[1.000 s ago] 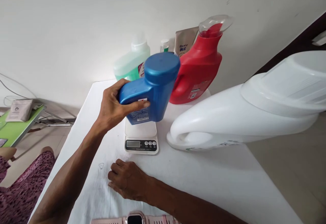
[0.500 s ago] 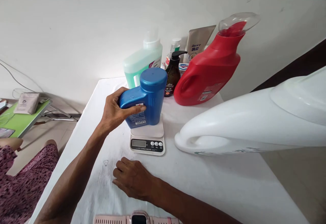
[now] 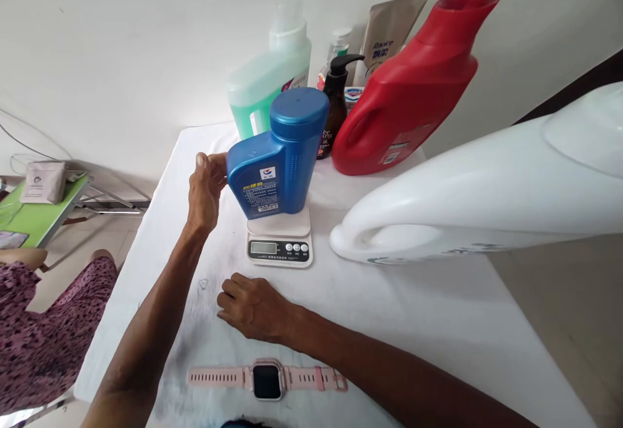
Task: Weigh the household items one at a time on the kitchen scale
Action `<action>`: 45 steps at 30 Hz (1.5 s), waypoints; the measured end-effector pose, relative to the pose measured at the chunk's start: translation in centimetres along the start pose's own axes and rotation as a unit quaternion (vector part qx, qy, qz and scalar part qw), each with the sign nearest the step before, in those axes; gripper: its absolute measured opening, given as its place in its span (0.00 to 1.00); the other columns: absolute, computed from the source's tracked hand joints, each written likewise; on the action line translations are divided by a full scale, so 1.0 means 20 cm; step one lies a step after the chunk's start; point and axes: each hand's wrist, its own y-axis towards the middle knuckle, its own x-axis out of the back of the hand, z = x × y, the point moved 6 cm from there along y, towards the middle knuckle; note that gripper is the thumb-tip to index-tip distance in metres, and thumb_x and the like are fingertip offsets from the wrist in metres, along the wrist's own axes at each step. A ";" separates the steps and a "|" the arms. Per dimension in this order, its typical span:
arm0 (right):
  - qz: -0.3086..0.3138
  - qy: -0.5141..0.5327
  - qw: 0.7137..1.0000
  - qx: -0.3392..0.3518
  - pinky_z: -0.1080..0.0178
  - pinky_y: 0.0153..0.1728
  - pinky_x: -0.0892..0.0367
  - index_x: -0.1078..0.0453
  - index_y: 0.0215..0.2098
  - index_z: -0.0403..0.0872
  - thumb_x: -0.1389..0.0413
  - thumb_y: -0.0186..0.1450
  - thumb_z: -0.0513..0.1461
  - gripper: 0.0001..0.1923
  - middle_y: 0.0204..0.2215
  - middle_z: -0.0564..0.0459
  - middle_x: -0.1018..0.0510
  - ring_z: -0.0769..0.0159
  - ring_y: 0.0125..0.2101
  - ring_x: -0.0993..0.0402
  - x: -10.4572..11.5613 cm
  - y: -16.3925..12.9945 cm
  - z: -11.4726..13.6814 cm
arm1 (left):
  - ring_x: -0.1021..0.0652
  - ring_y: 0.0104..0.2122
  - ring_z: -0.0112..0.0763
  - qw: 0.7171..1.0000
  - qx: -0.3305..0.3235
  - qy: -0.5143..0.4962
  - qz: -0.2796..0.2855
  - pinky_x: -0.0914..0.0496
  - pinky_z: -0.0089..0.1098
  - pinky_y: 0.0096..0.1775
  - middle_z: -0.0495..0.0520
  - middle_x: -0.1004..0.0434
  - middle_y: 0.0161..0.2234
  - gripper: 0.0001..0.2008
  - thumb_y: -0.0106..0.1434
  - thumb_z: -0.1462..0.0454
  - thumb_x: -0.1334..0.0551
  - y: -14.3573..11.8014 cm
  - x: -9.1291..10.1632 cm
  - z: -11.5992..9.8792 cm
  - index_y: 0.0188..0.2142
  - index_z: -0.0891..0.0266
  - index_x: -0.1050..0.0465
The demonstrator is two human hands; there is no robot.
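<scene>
A blue bottle [image 3: 282, 155] with a wide round cap stands upright on a small white kitchen scale [image 3: 279, 249]. My left hand [image 3: 204, 191] is at the bottle's left side, thumb raised off it and fingers by its edge; the hand is open, and whether its fingertips still touch the bottle I cannot tell. On the white cloth in front of the scale rests my right hand [image 3: 253, 306], fingers curled in, with nothing seen in them. Below it lies a pink-strapped smartwatch [image 3: 267, 380], stretched out flat.
Behind the scale stand a green liquid bottle [image 3: 272, 84], a dark pump bottle [image 3: 335, 106], a beige tube [image 3: 389, 32] and a red jug [image 3: 413, 97]. A large white jug [image 3: 477, 201] fills the right. A person's patterned clothing [image 3: 58, 337] and a green folding table [image 3: 48, 207] are at left.
My left hand has let go of the blue bottle and drawn back left, thumb lifting away. The bottle stays on the scale. The view has tilted down, showing more of the watch.
</scene>
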 end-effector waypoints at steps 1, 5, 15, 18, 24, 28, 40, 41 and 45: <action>-0.003 -0.001 1.000 -0.001 0.63 0.24 0.42 0.26 0.37 0.44 0.48 0.79 0.41 0.14 0.35 0.48 0.22 0.61 0.37 0.28 0.00 0.00 0.00 | 0.20 0.34 0.38 1.000 0.016 -0.003 -0.024 0.26 0.36 0.33 0.55 0.24 0.29 0.37 0.63 0.28 0.48 -0.02 0.03 0.08 0.32 0.58 0.27; -0.011 0.000 1.000 -0.003 0.63 0.22 0.46 0.26 0.35 0.45 0.46 0.78 0.43 0.15 0.33 0.49 0.22 0.62 0.35 0.28 -0.02 0.00 -0.01 | 0.24 0.27 0.32 0.995 0.078 0.014 -0.068 0.29 0.33 0.31 0.51 0.28 0.23 0.32 0.64 0.33 0.41 -0.09 0.10 0.36 0.27 0.59 0.32; -0.067 -0.010 0.998 0.000 0.62 0.22 0.50 0.28 0.31 0.46 0.44 0.77 0.42 0.16 0.28 0.52 0.23 0.65 0.28 0.30 -0.04 -0.04 -0.02 | 0.29 0.20 0.25 0.998 0.062 0.031 -0.013 0.35 0.29 0.24 0.49 0.30 0.19 0.28 0.62 0.40 0.32 -0.07 0.09 0.45 0.24 0.61 0.30; -0.086 -0.014 0.996 0.002 0.61 0.22 0.51 0.29 0.30 0.46 0.44 0.76 0.42 0.16 0.27 0.53 0.24 0.65 0.28 0.31 -0.03 -0.04 -0.02 | 0.29 0.19 0.26 0.998 0.057 0.035 -0.009 0.36 0.29 0.23 0.47 0.33 0.17 0.27 0.62 0.41 0.31 -0.07 0.09 0.46 0.23 0.61 0.30; -0.084 -0.017 0.996 0.000 0.61 0.22 0.51 0.28 0.30 0.46 0.44 0.76 0.42 0.16 0.27 0.53 0.24 0.65 0.28 0.30 -0.04 -0.04 -0.02 | 0.29 0.19 0.26 0.997 0.055 0.049 -0.005 0.35 0.28 0.23 0.47 0.32 0.17 0.25 0.62 0.45 0.30 -0.07 0.09 0.44 0.22 0.60 0.30; -0.087 -0.015 0.996 0.000 0.61 0.22 0.50 0.29 0.30 0.46 0.43 0.76 0.41 0.16 0.27 0.53 0.24 0.66 0.28 0.31 -0.04 -0.05 -0.02 | 0.29 0.20 0.26 0.997 0.056 0.058 -0.002 0.35 0.28 0.23 0.47 0.34 0.16 0.24 0.63 0.47 0.30 -0.07 0.08 0.43 0.21 0.60 0.31; -0.110 -0.016 0.994 0.004 0.61 0.22 0.51 0.31 0.28 0.46 0.42 0.75 0.40 0.16 0.26 0.54 0.25 0.66 0.27 0.32 -0.03 -0.05 -0.02 | 0.29 0.19 0.25 0.996 0.056 0.072 0.005 0.34 0.27 0.23 0.47 0.31 0.17 0.21 0.64 0.51 0.32 -0.07 0.07 0.44 0.22 0.60 0.32; -0.109 -0.015 0.994 0.005 0.61 0.22 0.51 0.31 0.29 0.46 0.42 0.75 0.40 0.16 0.26 0.54 0.25 0.66 0.27 0.32 -0.03 -0.05 -0.02 | 0.29 0.19 0.26 0.996 0.056 0.073 0.006 0.35 0.27 0.23 0.47 0.32 0.17 0.21 0.63 0.51 0.31 -0.07 0.07 0.44 0.22 0.60 0.32; -0.100 -0.016 0.995 0.005 0.61 0.22 0.51 0.31 0.29 0.46 0.42 0.75 0.40 0.16 0.26 0.53 0.25 0.66 0.27 0.32 -0.04 -0.05 -0.02 | 0.29 0.19 0.26 0.995 0.055 0.078 0.008 0.35 0.27 0.22 0.46 0.33 0.16 0.20 0.63 0.51 0.31 -0.07 0.07 0.45 0.22 0.60 0.31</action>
